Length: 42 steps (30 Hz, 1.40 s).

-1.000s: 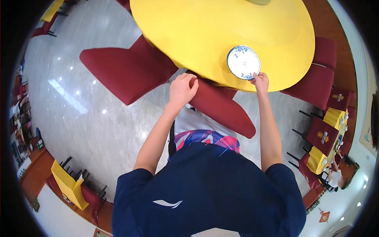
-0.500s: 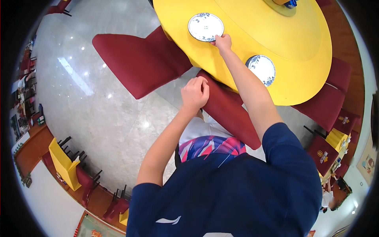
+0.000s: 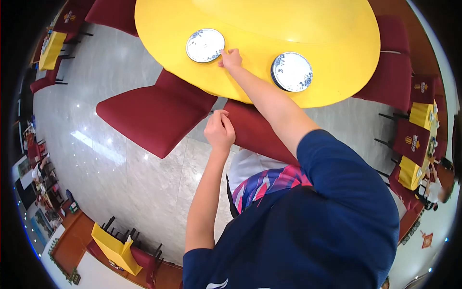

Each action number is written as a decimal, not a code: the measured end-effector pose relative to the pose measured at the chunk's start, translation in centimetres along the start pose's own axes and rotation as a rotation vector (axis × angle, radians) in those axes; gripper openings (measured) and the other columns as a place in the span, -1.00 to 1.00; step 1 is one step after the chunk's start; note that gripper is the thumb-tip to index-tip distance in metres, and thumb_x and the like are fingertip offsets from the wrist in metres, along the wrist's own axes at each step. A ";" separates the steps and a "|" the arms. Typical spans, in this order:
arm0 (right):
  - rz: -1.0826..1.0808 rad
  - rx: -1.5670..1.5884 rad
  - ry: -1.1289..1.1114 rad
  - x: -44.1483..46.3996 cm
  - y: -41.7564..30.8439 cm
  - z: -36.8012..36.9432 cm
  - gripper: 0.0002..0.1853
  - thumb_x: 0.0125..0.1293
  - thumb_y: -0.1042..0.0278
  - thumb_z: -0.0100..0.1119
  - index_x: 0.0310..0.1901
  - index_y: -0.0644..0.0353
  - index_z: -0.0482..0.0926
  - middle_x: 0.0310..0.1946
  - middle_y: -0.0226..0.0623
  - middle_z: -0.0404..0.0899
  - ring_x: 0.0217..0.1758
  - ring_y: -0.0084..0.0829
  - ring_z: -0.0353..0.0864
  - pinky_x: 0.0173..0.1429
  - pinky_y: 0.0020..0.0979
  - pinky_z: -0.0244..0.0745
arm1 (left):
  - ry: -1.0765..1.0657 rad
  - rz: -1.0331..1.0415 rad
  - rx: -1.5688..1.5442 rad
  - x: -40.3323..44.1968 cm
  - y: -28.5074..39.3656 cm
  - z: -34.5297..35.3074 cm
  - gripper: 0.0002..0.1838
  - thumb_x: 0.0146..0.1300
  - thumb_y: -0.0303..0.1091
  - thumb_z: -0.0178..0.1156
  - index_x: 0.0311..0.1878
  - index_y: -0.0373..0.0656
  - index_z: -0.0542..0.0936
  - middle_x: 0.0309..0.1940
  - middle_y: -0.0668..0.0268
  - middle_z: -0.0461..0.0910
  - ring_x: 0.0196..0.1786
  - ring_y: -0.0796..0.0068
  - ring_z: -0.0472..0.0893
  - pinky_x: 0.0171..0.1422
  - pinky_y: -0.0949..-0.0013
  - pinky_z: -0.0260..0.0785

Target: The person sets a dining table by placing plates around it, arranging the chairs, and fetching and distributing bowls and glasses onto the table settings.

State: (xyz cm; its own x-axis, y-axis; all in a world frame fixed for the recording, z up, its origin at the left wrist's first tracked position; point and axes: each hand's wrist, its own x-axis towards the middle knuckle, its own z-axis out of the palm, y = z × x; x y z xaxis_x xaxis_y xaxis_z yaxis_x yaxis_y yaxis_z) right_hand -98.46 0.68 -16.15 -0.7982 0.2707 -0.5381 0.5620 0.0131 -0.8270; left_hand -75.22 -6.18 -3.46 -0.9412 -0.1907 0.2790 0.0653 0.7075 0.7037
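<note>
A round white plate [image 3: 205, 45] with a blue floral pattern lies on the yellow-covered table [image 3: 337, 72]. My right hand [image 3: 232, 59] is at the plate's right rim, its fingers apart and a fingertip touching or very close to the edge. Farther right, a stack of matching plates [image 3: 292, 72] stands near the table's edge; how many it holds is hidden. My left hand [image 3: 220, 131] hovers over the chairs in front of me, fingers loosely curled in, and nothing shows in it.
Dark red chairs stand along the table's near side, one [image 3: 154, 115] to the left and another [image 3: 257, 127] right before me. A further red chair [image 3: 387, 79] is at the right. Other yellow tables and a person [image 3: 435, 190] appear at the edges.
My right hand has loosened from the plate, which now rests on the table. The view has shifted, bringing the plate stack out from behind my forearm. My left hand stays curled.
</note>
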 end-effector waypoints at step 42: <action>-0.378 -0.053 -0.223 2.1 0.1 -47.7 -0.72 0.34 0.21 0.21 -0.32 0.32 0.59 -0.64 -0.29 0.56 -0.68 -0.51 0.55 -0.57 -0.45 0.46 | -0.157 -1.256 -0.711 -5.3 14.4 24.3 -0.60 0.40 -0.10 0.05 0.06 -0.26 0.51 -0.23 0.10 0.65 -0.37 0.41 0.59 -0.27 0.36 0.45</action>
State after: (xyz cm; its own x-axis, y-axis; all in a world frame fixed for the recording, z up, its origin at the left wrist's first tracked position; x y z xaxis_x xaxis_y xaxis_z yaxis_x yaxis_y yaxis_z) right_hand -89.77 47.18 -9.64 -0.9738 0.0231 -0.2264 0.2275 0.1225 -0.9660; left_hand -77.34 21.56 -10.74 -0.5235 -0.3106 -0.7934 -0.7098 -0.3563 0.6077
